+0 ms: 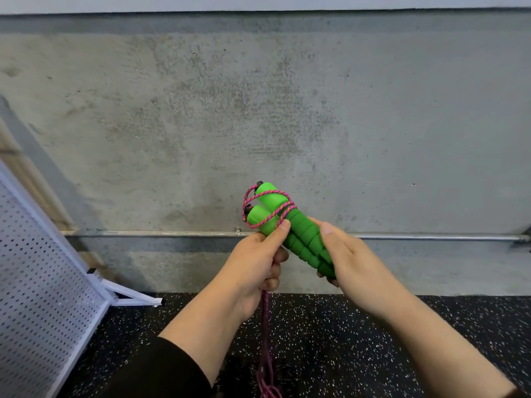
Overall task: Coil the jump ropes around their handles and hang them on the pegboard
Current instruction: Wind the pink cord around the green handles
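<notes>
The person holds two green handles [290, 228] side by side in front of a grey concrete wall [258, 110], both tilted with their top ends up and to the left. The right hand [347, 254] wraps the ribbed lower ends; its fingers curl behind the handles, so only the thumb side and a fingertip below are visible. The left hand [255, 262] grips the handles from the left, thumb pressed on the front against the rope [275, 208], fingers curled closed round the rope strands below. Both grips are therefore closed on the jump rope assembly.

The pink braided rope makes a few loose turns around the smooth upper parts of the handles and loops past their dark end caps. The exact number of turns cannot be read. The remaining rope drops from under the left hand to the speckled black floor [402, 334], where it is blurred and cut off by the lower frame edge.

The white pegboard [37, 282] leans at lower left, partly out of frame. A metal pipe [431, 237] runs along the wall behind the hands. A dark sleeve [161, 372] covers the left forearm.
</notes>
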Demonstrator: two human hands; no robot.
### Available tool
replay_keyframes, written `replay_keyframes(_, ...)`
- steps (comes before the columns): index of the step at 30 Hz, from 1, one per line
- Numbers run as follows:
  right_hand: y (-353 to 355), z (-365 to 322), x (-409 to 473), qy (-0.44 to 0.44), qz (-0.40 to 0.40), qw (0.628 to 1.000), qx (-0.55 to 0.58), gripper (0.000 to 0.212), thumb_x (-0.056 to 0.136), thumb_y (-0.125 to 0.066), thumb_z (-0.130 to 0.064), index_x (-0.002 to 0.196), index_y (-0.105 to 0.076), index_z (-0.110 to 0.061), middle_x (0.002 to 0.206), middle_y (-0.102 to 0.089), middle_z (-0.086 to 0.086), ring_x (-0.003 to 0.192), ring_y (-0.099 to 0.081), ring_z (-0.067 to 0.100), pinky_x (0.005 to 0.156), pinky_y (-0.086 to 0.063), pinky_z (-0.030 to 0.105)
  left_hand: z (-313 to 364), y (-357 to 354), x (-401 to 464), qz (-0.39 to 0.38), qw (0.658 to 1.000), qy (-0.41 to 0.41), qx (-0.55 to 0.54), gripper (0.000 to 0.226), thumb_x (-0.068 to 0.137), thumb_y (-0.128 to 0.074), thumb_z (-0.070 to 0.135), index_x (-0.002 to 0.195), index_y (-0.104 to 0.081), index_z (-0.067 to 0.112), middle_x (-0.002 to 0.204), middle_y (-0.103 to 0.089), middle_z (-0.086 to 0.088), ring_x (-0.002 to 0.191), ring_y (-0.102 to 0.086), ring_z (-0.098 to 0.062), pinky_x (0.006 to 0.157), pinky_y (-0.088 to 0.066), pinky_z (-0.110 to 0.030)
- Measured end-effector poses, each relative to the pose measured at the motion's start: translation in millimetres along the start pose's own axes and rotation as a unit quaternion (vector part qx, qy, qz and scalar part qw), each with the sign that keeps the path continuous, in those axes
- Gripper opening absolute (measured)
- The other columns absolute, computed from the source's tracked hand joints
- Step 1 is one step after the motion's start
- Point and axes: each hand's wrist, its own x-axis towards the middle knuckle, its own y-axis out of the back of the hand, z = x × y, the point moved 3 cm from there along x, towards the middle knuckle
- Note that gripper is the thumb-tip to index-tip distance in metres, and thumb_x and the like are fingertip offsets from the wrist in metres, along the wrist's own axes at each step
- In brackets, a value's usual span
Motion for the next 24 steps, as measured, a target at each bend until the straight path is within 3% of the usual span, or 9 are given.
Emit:
replay_keyframes(4,3.2,3.7,4.8,0.002,0.024,0.999,-0.025,0.027,0.107,-0.042,-0.029,0.118,-0.064,-0.041,0.075,-0.065,-0.026,0.067,-0.056,-0.005,0.061,-0.04,0.011,-1.9,0.4,1.4,0.005,1.0,0.006,-0.008,0.027,0.097,-0.063,0.043,0.093,-0.05,0.02,0.062,-0.045,0.005,0.046,-0.021,-0.006,0.041,-0.016,-0.019)
replay_keyframes(7,6.1,8.6,5.3,-0.006,0.078,0.996,-0.044,0.025,0.103,-0.052,-0.031,0.126,-0.057,-0.036,0.089,-0.066,-0.015,0.071,-0.056,-0.008,0.068,-0.039,0.015,-1.0,-3.0,1.5,-0.007,0.999,0.02,-0.039,0.017,0.099,-0.062,0.033,0.099,-0.055,0.017,0.066,-0.05,0.002,0.047,-0.025,-0.007,0.042,-0.018,-0.019)
replay_keyframes(12,7.2,14.5,6.1,0.02,0.125,0.982,-0.139,0.057,0.085,-0.079,-0.03,0.135,-0.052,-0.034,0.118,-0.059,-0.006,0.112,-0.055,0.016,0.099,-0.044,0.034,-0.7,-8.1,0.6,-0.025,0.998,0.035,-0.052,0.021,0.096,-0.063,0.037,0.094,-0.056,0.018,0.066,-0.05,0.002,0.047,-0.025,-0.007,0.04,-0.019,-0.019)
replay_keyframes(15,-0.6,6.8,4.1,0.093,0.125,0.954,-0.256,0.072,0.075,-0.087,-0.032,0.139,-0.054,-0.029,0.122,-0.055,-0.01,0.116,-0.049,0.017,0.102,-0.036,0.027,-3.1,-8.1,0.9,0.003,0.998,0.02,-0.051,0.029,0.092,-0.069,0.043,0.092,-0.057,0.017,0.062,-0.047,0.002,0.046,-0.025,-0.007,0.04,-0.018,-0.019)
replay_keyframes(17,-2.1,4.1,3.6,0.091,0.116,0.956,-0.252,0.073,0.074,-0.087,-0.036,0.139,-0.054,-0.03,0.122,-0.055,-0.009,0.114,-0.05,0.011,0.1,-0.036,0.019,-4.5,-6.5,1.7,0.022,0.998,0.01,-0.058,0.024,0.094,-0.069,0.037,0.089,-0.056,0.017,0.059,-0.043,0.003,0.045,-0.025,-0.006,0.04,-0.017,-0.019)
replay_keyframes(19,3.7,2.5,2.7,0.018,0.11,0.985,-0.129,0.056,0.08,-0.081,-0.043,0.129,-0.059,-0.03,0.114,-0.062,-0.007,0.095,-0.059,-0.001,0.087,-0.044,0.01,-3.0,-5.5,2.4,0.019,0.998,0.0,-0.057,0.021,0.095,-0.068,0.033,0.086,-0.056,0.018,0.058,-0.043,0.003,0.044,-0.025,-0.006,0.039,-0.018,-0.018)
replay_keyframes(20,5.6,3.6,2.2,-0.048,0.089,0.995,0.004,0.044,0.085,-0.072,-0.05,0.121,-0.066,-0.025,0.11,-0.068,0.001,0.083,-0.063,0.0,0.078,-0.051,0.013,-1.7,-5.0,2.6,0.011,0.998,-0.006,-0.054,0.02,0.096,-0.067,0.032,0.087,-0.056,0.018,0.059,-0.044,0.003,0.044,-0.025,-0.005,0.039,-0.019,-0.018)
replay_keyframes(22,3.1,6.8,-1.0,-0.19,0.023,0.939,0.286,0.063,0.09,-0.049,-0.065,0.11,-0.075,-0.011,0.106,-0.073,0.023,0.069,-0.068,0.02,0.065,-0.061,0.03,1.1,-4.5,1.7,-0.007,0.999,-0.017,-0.048,0.019,0.096,-0.066,0.031,0.088,-0.056,0.017,0.061,-0.046,0.003,0.045,-0.026,-0.005,0.04,-0.02,-0.017)
replay_keyframes(24,1.5,8.8,-6.4,-0.271,-0.045,0.875,0.399,0.073,0.094,-0.038,-0.067,0.109,-0.077,-0.007,0.104,-0.071,0.031,0.06,-0.067,0.03,0.057,-0.062,0.033,2.6,-4.6,0.9,-0.019,0.999,-0.027,-0.038,0.018,0.096,-0.066,0.03,0.089,-0.057,0.016,0.063,-0.047,0.003,0.046,-0.028,-0.005,0.041,-0.022,-0.017)
